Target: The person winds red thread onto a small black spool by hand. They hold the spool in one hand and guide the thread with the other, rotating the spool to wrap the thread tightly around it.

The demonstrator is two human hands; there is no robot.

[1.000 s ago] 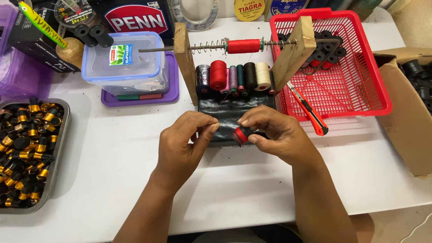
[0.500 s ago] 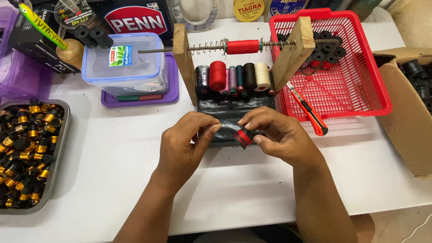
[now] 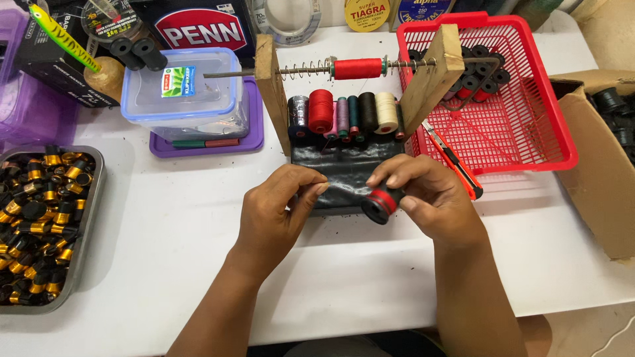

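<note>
Beside the wooden thread rack (image 3: pixel 272 92), the metal tray of black-and-gold rings (image 3: pixel 86 218) runs off the left edge. The right hand (image 3: pixel 433 198) hides part of the small black cylinder with a red band (image 3: pixel 381 203).

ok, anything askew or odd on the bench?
Mostly orderly. One oddity: the orange cutter lies half over the red basket's front rim, slanting onto the table. Dark specks dot the table near the hands. The right hand holds a black-and-red cylinder; the left hand pinches beside it.

Thread rack (image 3: pixel 350 112) stands between tub (image 3: pixel 188 92) and basket (image 3: pixel 529 119).
</note>
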